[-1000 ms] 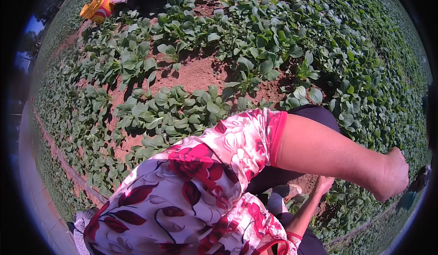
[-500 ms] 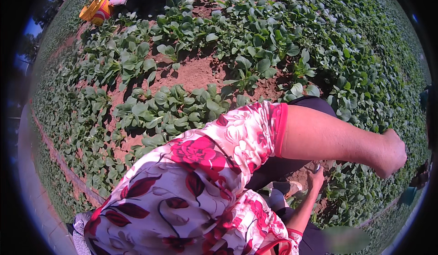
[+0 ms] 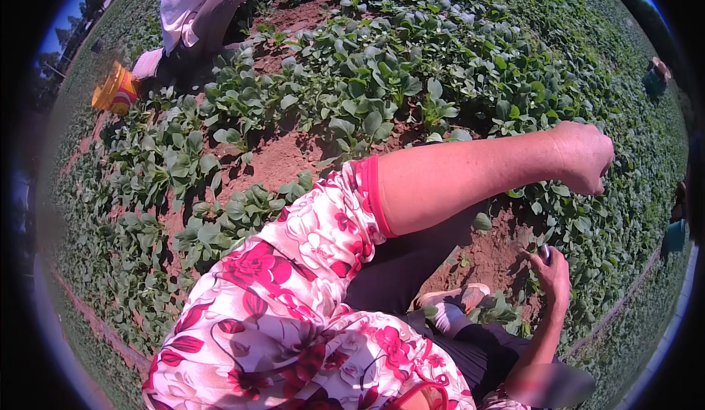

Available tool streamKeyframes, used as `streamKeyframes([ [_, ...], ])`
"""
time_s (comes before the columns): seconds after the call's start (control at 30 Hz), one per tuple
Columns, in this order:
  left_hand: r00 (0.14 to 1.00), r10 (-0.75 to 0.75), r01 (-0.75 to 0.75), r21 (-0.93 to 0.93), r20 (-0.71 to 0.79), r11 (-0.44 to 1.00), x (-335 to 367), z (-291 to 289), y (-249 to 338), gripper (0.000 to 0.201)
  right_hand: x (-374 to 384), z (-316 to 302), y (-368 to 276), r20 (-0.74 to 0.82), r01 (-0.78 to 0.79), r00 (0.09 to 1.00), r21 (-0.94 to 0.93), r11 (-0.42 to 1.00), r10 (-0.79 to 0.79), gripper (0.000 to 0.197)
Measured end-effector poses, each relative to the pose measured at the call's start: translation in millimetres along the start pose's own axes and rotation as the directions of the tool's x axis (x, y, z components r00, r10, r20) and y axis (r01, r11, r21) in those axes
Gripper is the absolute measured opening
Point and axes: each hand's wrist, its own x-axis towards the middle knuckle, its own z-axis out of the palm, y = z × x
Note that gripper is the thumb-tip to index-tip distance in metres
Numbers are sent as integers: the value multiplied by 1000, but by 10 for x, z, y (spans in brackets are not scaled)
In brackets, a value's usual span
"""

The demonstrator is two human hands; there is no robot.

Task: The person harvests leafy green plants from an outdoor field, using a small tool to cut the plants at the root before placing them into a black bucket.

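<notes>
My left hand (image 3: 586,157) is at the end of an outstretched bare forearm, above the leafy green plants (image 3: 543,102) on the right. Its fingers are curled in; whatever they hold, if anything, is hidden. Lower down, my right hand (image 3: 554,274) is closed around a small dark shiny object (image 3: 544,253), whose kind I cannot make out. This hand is low over a patch of bare reddish soil (image 3: 492,248), beside more leaves.
My shoe (image 3: 470,294) rests on the soil between my arms. At the upper left, another person (image 3: 194,10) crouches among the plants beside a yellow bucket (image 3: 117,91). A teal container (image 3: 673,235) is at the right rim.
My view has shifted, bringing the other person more fully into sight. My left hand appears higher and slightly left in the picture; my right hand appears farther right, its shiny object showing more clearly.
</notes>
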Motion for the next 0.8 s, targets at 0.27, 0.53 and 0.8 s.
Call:
streamKeyframes([
  [0.27, 964, -258, 247, -134, -68, 960, 695, -295, -1676, 25, -190, -612, 414, 15, 95, 995, -17, 995, -95, 33],
  [0.53, 676, -620, 521, 337, 399, 784, 805, 1056, -3292, 19, -96, -713, 399, 210, -11, 978, -30, 999, 18, 36],
  [0.8, 611, -758, 597, 496, 227, 630, 422, 2330, -4012, 46, -16, -550, 399, 266, 35, 963, 32, 999, -42, 49],
])
